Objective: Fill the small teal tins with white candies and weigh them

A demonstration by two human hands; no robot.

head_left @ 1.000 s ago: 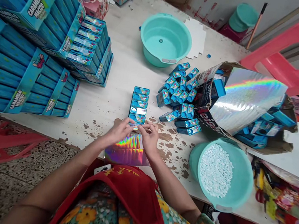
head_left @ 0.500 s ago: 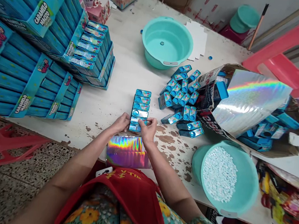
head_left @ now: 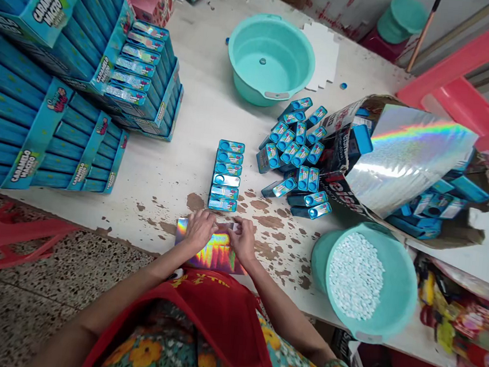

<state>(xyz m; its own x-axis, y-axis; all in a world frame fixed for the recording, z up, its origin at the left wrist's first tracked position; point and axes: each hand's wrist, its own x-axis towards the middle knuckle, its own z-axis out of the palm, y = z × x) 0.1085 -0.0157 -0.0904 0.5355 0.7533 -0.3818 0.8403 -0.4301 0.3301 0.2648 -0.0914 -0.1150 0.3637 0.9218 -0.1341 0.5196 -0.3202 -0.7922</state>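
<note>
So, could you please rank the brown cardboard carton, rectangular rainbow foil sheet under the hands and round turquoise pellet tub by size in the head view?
Largest: carton
Next: pellet tub
Smallest: foil sheet

A sheet [head_left: 211, 258] lay before you on the desk [head_left: 201, 98], a row of boxes [head_left: 227, 176] stood just beyond, stacked trays [head_left: 26, 157] left, a basin [head_left: 254, 80] behind, a carton [head_left: 347, 196] right, pellets [head_left: 355, 275] in a tub [head_left: 398, 290] nearer you.
</note>
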